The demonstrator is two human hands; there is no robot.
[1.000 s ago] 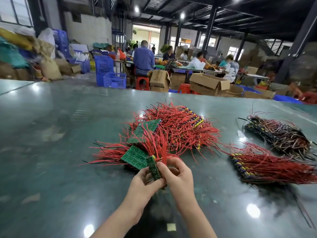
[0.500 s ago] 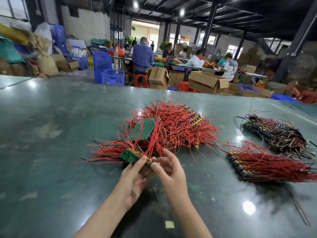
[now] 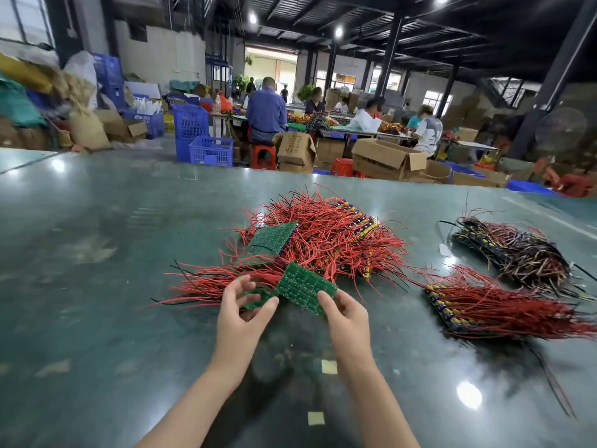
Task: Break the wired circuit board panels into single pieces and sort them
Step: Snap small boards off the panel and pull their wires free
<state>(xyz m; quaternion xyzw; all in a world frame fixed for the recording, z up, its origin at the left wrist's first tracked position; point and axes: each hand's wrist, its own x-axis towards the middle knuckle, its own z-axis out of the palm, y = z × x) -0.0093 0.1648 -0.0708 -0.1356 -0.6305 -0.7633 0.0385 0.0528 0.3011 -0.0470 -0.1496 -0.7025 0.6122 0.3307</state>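
Left hand: the left hand (image 3: 240, 313) pinches a small green board piece (image 3: 256, 299) between thumb and fingers.
Right hand: the right hand (image 3: 344, 315) grips a larger green circuit board panel (image 3: 303, 287) at its near corner.
Location: just above the bench (image 3: 97, 286), before the red-wired pile (image 3: 326, 237).

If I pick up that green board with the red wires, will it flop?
The flat green circuit board panel probably stays stiff: it juts straight from the right hand. Its thin red wires look floppy and may snag in the pile. It seems light, held by fingertips.
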